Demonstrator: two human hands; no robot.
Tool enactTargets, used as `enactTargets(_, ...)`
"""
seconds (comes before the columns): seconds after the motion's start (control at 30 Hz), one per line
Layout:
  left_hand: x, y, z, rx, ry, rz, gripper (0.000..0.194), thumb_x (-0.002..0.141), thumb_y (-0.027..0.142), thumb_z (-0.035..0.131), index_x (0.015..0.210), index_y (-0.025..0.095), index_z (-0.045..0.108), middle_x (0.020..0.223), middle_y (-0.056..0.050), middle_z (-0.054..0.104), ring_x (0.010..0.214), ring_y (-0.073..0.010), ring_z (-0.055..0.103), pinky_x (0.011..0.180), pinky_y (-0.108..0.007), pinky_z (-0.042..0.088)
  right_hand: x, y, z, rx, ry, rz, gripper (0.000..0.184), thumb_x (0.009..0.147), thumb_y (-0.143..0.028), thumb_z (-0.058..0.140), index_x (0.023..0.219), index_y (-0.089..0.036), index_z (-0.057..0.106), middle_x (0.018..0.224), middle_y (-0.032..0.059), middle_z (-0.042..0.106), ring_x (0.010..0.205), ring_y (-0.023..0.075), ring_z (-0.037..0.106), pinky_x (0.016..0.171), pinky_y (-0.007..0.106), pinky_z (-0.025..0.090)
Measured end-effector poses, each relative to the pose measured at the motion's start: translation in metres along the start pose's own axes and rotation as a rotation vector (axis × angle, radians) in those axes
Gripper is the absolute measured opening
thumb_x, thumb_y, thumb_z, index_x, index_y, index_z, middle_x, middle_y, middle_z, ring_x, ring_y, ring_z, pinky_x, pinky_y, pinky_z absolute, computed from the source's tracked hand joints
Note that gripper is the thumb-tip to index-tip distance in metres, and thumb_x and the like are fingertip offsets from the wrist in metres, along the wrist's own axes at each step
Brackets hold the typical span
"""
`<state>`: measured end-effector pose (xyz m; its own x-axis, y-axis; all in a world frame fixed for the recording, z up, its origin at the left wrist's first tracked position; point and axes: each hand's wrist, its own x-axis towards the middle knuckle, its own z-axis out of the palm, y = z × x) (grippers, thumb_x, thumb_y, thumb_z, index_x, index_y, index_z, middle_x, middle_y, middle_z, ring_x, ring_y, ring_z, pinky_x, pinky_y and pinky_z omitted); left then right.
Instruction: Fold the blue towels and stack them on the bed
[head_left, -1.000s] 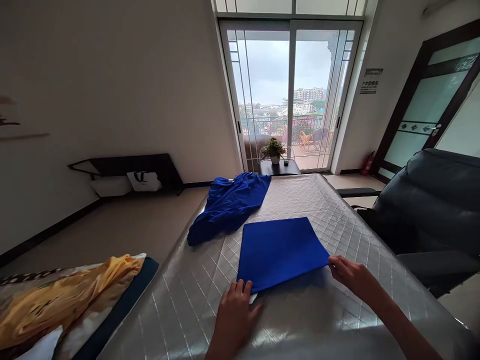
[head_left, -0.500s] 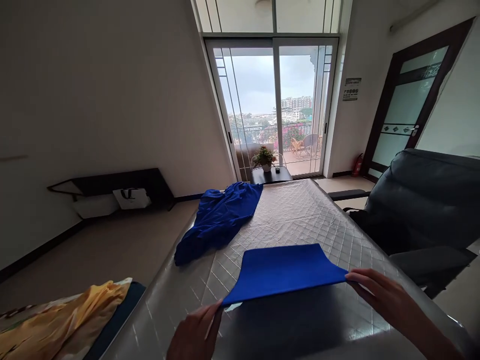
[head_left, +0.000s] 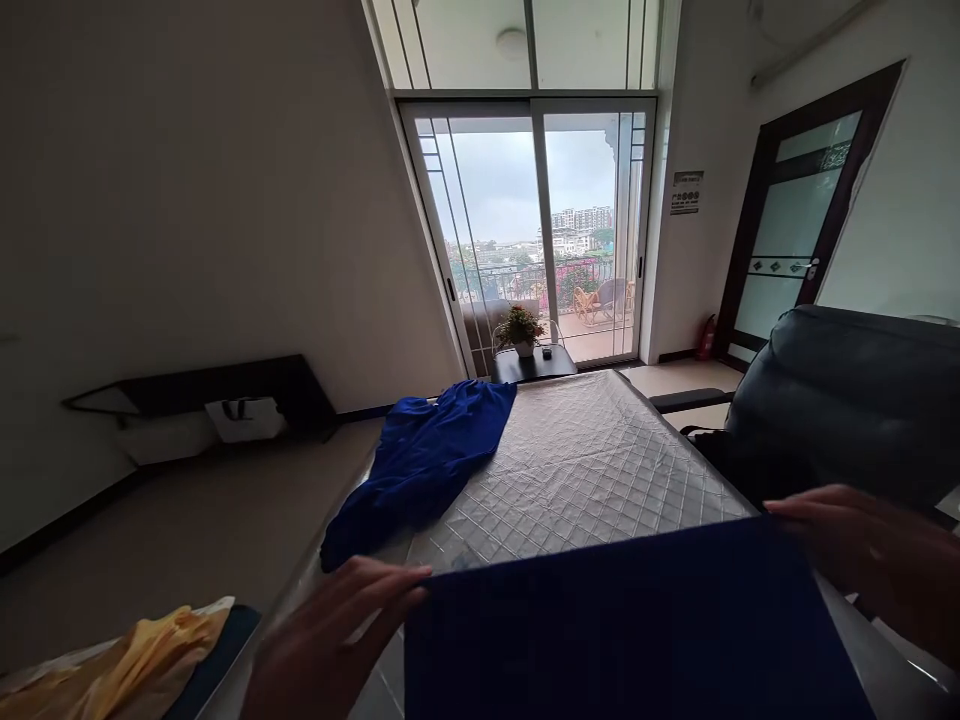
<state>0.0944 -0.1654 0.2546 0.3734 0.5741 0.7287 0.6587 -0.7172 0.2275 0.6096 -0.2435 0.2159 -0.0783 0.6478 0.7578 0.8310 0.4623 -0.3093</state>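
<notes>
A folded blue cloth (head_left: 630, 630) is lifted up in front of me, its shaded underside facing the camera. My left hand (head_left: 330, 640) grips its left edge, fingers closed over the top corner. My right hand (head_left: 877, 560) holds the right edge, fingers curled along it. Below and beyond lies the silver quilted table top (head_left: 592, 470). A second, crumpled blue cloth (head_left: 420, 460) lies at the table's far left corner, hanging over the edge.
A black armchair (head_left: 847, 400) stands close to the table's right side. A yellow cloth (head_left: 112, 670) lies on a pile at the lower left. A potted plant (head_left: 519, 328) stands on a small dark table by the glass balcony doors.
The folded blue cloth has been raised off the table and towards me, both hands rising with it. The camera has tilted upward.
</notes>
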Motion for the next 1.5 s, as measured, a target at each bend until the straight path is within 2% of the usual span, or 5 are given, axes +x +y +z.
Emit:
enactTargets(0.2, 0.1, -0.078, 0.084, -0.175, -0.309, -0.15, 0.032, 0.091, 0.053, 0.063, 0.088, 0.027, 0.081, 0.084, 0.001, 0.08, 0.073, -0.0176, 0.073, 0.071, -0.027, 0.057, 0.103, 0.068, 0.079, 0.067, -0.207, 0.002, 0.037, 0.102, -0.053, 0.052, 0.112, -0.028, 0.077, 0.099, 0.0046, 0.076, 0.073, 0.0175, 0.072, 0.066, 0.03, 0.059)
enactTargets(0.5, 0.257, -0.159, 0.192, -0.065, 0.061, -0.346, 0.042, 0.1, 0.048, 0.05, 0.109, 0.017, 0.076, 0.087, -0.004, 0.079, 0.084, -0.0194, 0.072, 0.088, -0.033, 0.052, 0.281, 0.168, 0.164, -0.142, 0.017, 0.06, 0.034, 0.104, -0.03, 0.048, 0.115, -0.011, 0.074, 0.11, 0.0103, 0.074, 0.097, 0.022, 0.068, 0.094, 0.037, 0.049)
enactTargets(0.63, 0.225, -0.175, 0.248, -0.076, 0.061, -0.324, 0.044, 0.103, 0.044, 0.044, 0.102, 0.015, 0.077, 0.105, -0.009, 0.078, 0.1, -0.0205, 0.071, 0.095, -0.035, 0.051, 0.26, 0.197, 0.21, -0.067, 0.01, 0.189, 0.031, 0.103, -0.029, 0.049, 0.117, -0.014, 0.072, 0.118, 0.0116, 0.073, 0.103, 0.0237, 0.068, 0.097, 0.038, 0.049)
enactTargets(0.93, 0.092, -0.186, 0.375, -0.081, -0.227, -0.26, 0.025, 0.095, 0.03, 0.057, 0.088, 0.023, 0.081, 0.096, -0.005, 0.079, 0.092, -0.0238, 0.075, 0.087, -0.036, 0.06, 0.101, 0.244, 0.334, -0.105, -0.114, 0.489, 0.028, 0.094, -0.013, 0.048, 0.098, -0.019, 0.075, 0.105, 0.008, 0.077, 0.099, 0.0218, 0.073, 0.089, 0.031, 0.054)
enactTargets(1.5, 0.081, -0.191, 0.378, 0.07, -0.421, -0.179, 0.026, 0.099, 0.024, 0.053, 0.103, 0.025, 0.078, 0.114, -0.007, 0.075, 0.11, -0.0239, 0.065, 0.103, -0.042, 0.047, 0.072, 0.27, 0.352, -0.293, -0.262, 0.512, 0.027, 0.093, -0.018, 0.047, 0.105, -0.018, 0.071, 0.114, 0.0121, 0.072, 0.11, 0.028, 0.062, 0.097, 0.038, 0.044)
